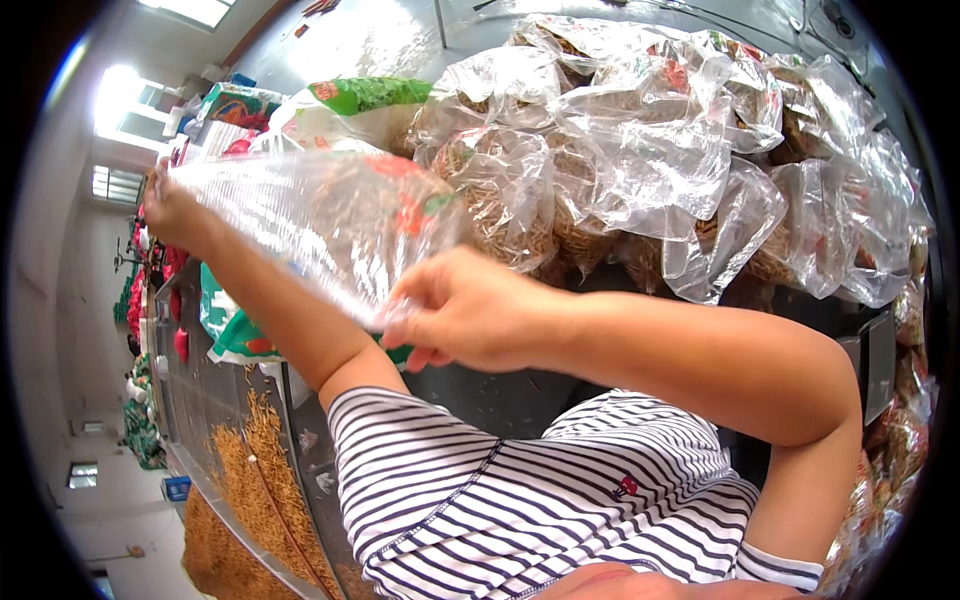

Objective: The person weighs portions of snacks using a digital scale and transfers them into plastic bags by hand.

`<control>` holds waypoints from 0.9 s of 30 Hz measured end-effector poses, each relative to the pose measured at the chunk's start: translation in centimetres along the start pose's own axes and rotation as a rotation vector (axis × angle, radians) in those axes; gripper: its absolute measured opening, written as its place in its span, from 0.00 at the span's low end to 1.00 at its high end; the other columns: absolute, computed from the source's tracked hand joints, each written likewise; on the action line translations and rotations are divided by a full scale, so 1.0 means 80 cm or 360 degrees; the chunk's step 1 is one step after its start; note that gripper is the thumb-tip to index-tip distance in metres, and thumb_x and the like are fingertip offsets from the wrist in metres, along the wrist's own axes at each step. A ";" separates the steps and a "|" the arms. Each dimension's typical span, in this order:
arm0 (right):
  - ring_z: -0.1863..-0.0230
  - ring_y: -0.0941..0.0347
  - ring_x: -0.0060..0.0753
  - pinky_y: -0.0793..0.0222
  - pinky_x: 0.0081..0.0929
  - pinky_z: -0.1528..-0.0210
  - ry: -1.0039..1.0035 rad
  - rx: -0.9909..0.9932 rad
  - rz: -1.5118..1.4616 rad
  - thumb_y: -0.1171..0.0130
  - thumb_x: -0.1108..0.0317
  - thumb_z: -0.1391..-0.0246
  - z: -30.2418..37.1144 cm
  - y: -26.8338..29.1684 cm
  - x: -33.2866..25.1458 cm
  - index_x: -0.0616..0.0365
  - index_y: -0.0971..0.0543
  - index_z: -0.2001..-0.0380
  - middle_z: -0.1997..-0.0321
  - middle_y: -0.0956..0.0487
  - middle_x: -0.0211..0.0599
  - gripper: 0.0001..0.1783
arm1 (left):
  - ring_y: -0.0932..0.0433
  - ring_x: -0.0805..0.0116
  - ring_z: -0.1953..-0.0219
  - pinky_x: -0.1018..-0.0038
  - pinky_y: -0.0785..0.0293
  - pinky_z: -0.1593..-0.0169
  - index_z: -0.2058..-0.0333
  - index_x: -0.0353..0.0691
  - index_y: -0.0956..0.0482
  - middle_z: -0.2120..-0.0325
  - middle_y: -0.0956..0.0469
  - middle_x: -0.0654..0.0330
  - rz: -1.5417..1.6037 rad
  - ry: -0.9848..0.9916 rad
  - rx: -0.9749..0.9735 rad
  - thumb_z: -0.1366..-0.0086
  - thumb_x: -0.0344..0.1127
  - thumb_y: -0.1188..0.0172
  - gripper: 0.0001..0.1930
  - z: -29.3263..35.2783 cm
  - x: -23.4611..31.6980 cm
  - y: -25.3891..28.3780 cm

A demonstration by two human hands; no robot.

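Observation:
A clear plastic bag (300,215) with red and green print is stretched between my two hands; it looks flat. My left hand (172,212) reaches out to the far left, its fingers closed on one corner of the bag. My right hand (470,310) pinches the bag's lower edge between thumb and fingers, in front of my chest. Just behind my right hand lie several clear bags filled with brown stick-like pieces (505,205), heaped together, their loose plastic tops crumpled.
Loose brown sticks (265,470) lie heaped in a metal-edged tray at lower left. A green and white sack (370,100) stands behind the stretched bag. Below my left forearm is another green and white package (235,325). A dark box-shaped object (878,365) sits near my right elbow.

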State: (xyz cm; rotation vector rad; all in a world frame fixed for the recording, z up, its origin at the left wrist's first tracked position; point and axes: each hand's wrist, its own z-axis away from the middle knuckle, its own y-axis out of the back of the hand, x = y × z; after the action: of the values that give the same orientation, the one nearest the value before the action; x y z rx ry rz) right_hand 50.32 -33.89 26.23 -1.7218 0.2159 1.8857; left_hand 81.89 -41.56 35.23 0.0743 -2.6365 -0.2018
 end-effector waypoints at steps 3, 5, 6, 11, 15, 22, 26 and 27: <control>0.68 0.24 0.20 0.30 0.17 0.67 0.0045 -0.0203 -0.0317 0.47 0.62 0.43 -0.028 -0.023 0.032 0.61 0.24 0.60 0.66 0.22 0.31 0.13 | 0.22 0.66 0.70 0.72 0.29 0.65 0.61 0.36 0.22 0.69 0.20 0.55 -0.0073 -0.0174 0.0149 0.40 0.33 0.46 0.11 0.007 -0.042 -0.003; 0.68 0.24 0.20 0.30 0.17 0.66 -0.0002 -0.0230 -0.0481 0.48 0.61 0.42 -0.044 -0.028 0.050 0.59 0.24 0.58 0.64 0.22 0.31 0.14 | 0.22 0.66 0.69 0.72 0.29 0.65 0.61 0.36 0.22 0.69 0.20 0.55 0.0048 -0.0387 0.0033 0.40 0.32 0.47 0.11 0.008 -0.057 -0.020; 0.68 0.24 0.20 0.30 0.17 0.66 -0.0053 -0.0236 -0.0623 0.49 0.59 0.42 -0.050 -0.027 0.059 0.57 0.26 0.55 0.62 0.22 0.32 0.16 | 0.22 0.65 0.69 0.72 0.29 0.65 0.61 0.37 0.22 0.69 0.20 0.55 0.0118 -0.0519 -0.0117 0.40 0.32 0.48 0.10 0.007 -0.063 -0.034; 0.69 0.24 0.23 0.29 0.19 0.64 -0.0353 0.0054 -0.0593 0.53 0.58 0.39 -0.061 0.008 0.113 0.51 0.38 0.41 0.54 0.25 0.38 0.25 | 0.25 0.70 0.74 0.75 0.30 0.68 0.59 0.44 0.23 0.75 0.21 0.58 0.0320 -0.0668 -0.1472 0.44 0.24 0.55 0.16 0.031 -0.109 -0.122; 0.66 0.23 0.26 0.30 0.22 0.63 -0.0717 0.0166 0.0075 0.50 0.65 0.44 -0.003 0.047 0.176 0.53 0.41 0.39 0.54 0.24 0.42 0.29 | 0.22 0.68 0.67 0.73 0.28 0.66 0.57 0.43 0.23 0.77 0.20 0.57 -0.0268 -0.0401 -0.2198 0.43 0.27 0.58 0.18 0.165 -0.195 -0.213; 0.68 0.26 0.21 0.30 0.19 0.60 -0.0630 0.1155 -0.0229 0.50 0.70 0.45 0.201 0.110 0.196 0.63 0.29 0.52 0.61 0.22 0.40 0.18 | 0.24 0.52 0.59 0.64 0.29 0.57 0.57 0.36 0.25 0.61 0.24 0.44 -0.0446 -0.0053 -0.2629 0.44 0.33 0.44 0.16 0.364 -0.254 -0.213; 0.67 0.28 0.19 0.31 0.19 0.58 -0.0153 0.1840 -0.0269 0.51 0.69 0.44 0.353 0.081 0.166 0.62 0.30 0.50 0.60 0.23 0.38 0.18 | 0.27 0.47 0.53 0.59 0.32 0.52 0.55 0.37 0.29 0.57 0.26 0.44 -0.1023 -0.0821 -0.2375 0.43 0.49 0.43 0.24 0.315 -0.105 -0.203; 0.67 0.28 0.19 0.31 0.19 0.58 0.0029 0.2068 -0.0172 0.51 0.68 0.43 0.394 0.061 0.164 0.61 0.30 0.50 0.60 0.23 0.37 0.18 | 0.27 0.47 0.55 0.59 0.32 0.54 0.55 0.36 0.30 0.59 0.25 0.46 -0.0873 -0.0618 -0.2288 0.41 0.49 0.46 0.23 0.302 -0.053 -0.195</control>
State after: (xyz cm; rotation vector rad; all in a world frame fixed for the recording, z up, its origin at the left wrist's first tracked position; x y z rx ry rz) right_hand 20.58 -18.83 17.44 -0.7933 1.0458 1.1175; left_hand 74.30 -53.47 9.79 0.2685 -2.0879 -2.3237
